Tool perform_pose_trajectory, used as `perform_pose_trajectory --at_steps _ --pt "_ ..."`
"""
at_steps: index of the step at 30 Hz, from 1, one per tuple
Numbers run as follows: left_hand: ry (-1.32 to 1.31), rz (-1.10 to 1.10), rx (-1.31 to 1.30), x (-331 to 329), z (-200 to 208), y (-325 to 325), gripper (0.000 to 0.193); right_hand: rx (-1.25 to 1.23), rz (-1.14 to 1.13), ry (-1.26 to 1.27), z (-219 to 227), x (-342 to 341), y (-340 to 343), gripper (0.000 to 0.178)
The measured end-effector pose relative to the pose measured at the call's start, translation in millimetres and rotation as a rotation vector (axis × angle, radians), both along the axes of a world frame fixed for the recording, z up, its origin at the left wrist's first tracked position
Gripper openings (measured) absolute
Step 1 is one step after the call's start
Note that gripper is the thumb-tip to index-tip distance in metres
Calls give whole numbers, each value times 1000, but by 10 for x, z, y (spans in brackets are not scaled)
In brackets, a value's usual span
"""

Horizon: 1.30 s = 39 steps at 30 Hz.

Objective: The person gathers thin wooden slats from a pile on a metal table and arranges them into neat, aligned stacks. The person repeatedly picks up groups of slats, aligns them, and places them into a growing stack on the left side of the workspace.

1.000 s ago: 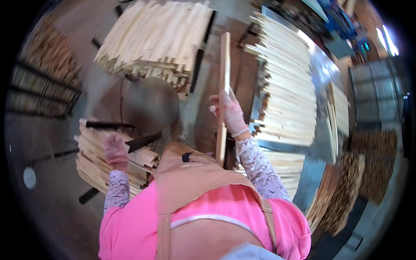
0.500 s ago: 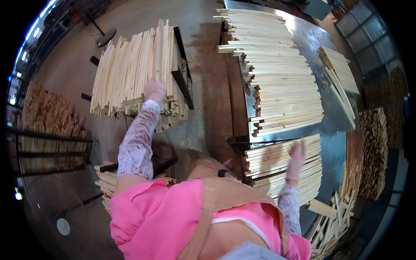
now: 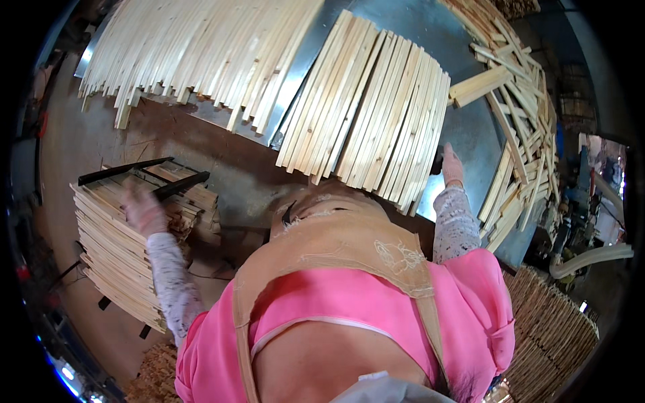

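Broadly, metal table [image 3: 463, 131]: we see its shiny blue-grey top across the upper part of our view, with slats lying over much of it.
Long row of slats [image 3: 195, 47]: pale wood laid side by side at our upper left, the near ends uneven and some jutting past the table's edge.
Middle row of slats [image 3: 366, 107]: straight ahead of us, side by side with narrow dark gaps between some, the near ends reaching toward our brown apron [image 3: 336, 248].
Left stack [image 3: 114, 255]: many layers of slats low at our left, with black bars [image 3: 181, 185] standing at its far side.
Jumbled pile [image 3: 527, 124]: loose slats crossing at many angles toward our right.
Stick stack [image 3: 547, 336]: thin, darker sticks packed closely beyond our right shoulder.
Short board [image 3: 478, 86]: lies slantwise between the middle row and the jumbled pile, broader than the slats around it.
Left hand [image 3: 144, 208]: blurred over the left stack; we cannot tell how far its fingers are parted, or whether it touches or grips any slat.
Right hand [image 3: 452, 166]: just beside the middle row's right edge, over bare metal; its fingers reach forward, uncurled, and we see nothing in its grasp.
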<state>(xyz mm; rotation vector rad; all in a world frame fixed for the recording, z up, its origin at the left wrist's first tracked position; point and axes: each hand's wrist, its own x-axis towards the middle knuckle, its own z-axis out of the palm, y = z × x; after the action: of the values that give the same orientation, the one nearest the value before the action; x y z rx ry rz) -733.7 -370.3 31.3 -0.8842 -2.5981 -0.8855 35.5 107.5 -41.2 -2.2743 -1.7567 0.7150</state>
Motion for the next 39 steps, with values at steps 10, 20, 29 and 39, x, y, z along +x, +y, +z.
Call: perform_pose_trajectory --at_steps 10,20,29,39 --pt "-355 -681 -454 2403 -476 3380 84 -143 88 34 4 -659 276 88" --pt "-1174 -693 -255 2482 -461 3819 111 -150 35 810 154 -866 37 82" --pt "-1475 -646 -77 2260 -241 3852 110 -155 -15 820 459 -1059 -13 68" --pt "-1275 -792 86 -76 821 3954 113 27 50 1206 1383 -3548 345 73"
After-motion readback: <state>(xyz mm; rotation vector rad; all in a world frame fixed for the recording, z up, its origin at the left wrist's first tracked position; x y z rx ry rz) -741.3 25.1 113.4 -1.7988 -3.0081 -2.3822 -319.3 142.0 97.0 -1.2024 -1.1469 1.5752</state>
